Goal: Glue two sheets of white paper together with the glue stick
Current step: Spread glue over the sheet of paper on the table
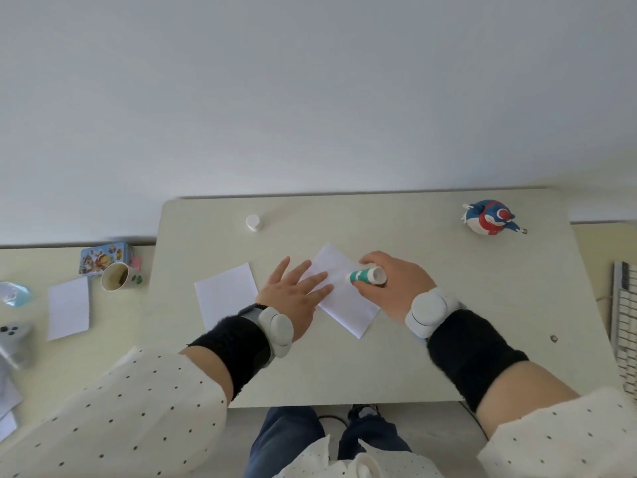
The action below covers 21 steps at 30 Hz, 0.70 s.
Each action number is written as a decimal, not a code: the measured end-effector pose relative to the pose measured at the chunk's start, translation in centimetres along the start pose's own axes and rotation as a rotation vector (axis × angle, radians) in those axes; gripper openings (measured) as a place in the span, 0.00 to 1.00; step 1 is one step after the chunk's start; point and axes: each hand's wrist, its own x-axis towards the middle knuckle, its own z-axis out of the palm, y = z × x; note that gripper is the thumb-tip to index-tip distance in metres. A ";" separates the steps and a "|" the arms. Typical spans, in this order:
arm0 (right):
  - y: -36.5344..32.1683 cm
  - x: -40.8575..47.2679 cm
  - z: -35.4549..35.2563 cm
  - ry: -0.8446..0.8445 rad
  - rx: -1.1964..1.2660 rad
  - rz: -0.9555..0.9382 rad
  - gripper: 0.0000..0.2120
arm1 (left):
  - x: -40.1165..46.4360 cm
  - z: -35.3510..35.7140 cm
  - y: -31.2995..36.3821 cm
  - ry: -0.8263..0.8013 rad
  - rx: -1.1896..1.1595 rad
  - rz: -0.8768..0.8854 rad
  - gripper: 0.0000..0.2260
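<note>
A white sheet of paper lies turned at an angle in the middle of the pale table. My left hand presses flat on its left side with fingers spread. My right hand grips a green-and-white glue stick, tilted with its tip down on the sheet. A second white sheet lies flat to the left, partly under my left wrist. The glue stick's white cap stands apart near the table's far edge.
A blue, red and white toy figure sits at the far right corner. A keyboard runs along the right edge. On the lower desk to the left are a paper cup, a colourful tin, another white sheet and a grey controller.
</note>
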 end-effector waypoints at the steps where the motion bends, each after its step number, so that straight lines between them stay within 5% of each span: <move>1: -0.4 0.4 0.1 -0.012 -0.008 -0.004 0.13 | 0.1 0.0 0.0 -0.007 0.006 0.003 0.23; 21: -2.9 4.6 0.6 -0.128 -0.259 -0.102 0.10 | 0.5 0.1 -1.1 -0.044 -0.033 0.053 0.25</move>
